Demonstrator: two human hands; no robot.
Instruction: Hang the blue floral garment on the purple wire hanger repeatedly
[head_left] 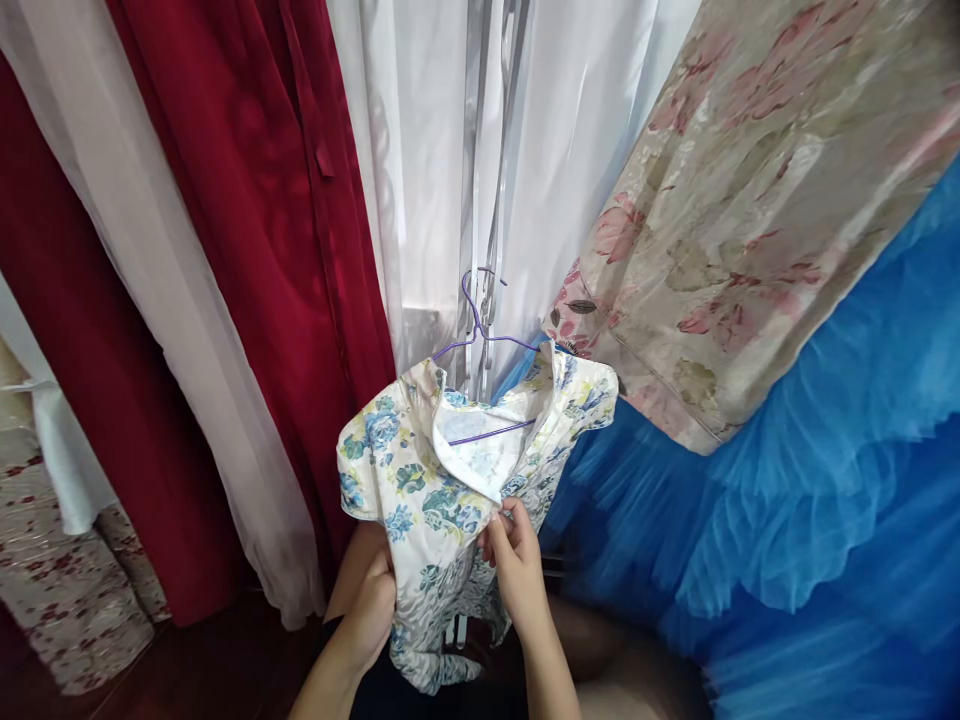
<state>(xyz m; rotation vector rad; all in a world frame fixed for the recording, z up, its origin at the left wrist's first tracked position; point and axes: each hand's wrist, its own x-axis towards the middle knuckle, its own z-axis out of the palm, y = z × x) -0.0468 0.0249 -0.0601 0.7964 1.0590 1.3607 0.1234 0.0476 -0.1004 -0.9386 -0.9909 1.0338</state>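
Note:
A small white dress with blue and green flowers (420, 480) hangs on a purple wire hanger (480, 335) in front of me. My left hand (373, 605) grips the dress fabric at its left side, fingers closed round it. My right hand (514, 560) pinches the front flap of the dress near the collar opening, fingers pressed together on the cloth. The lower part of the dress droops between my forearms.
Hanging garments surround the dress: a dark red gown (247, 250), white sheer fabric (420, 150) with silver ribbons (487, 150), a beige floral dress (757, 200), and a blue tulle skirt (825, 500). Dark wooden floor (210, 670) shows below; patterned fabric (67, 590) lies at left.

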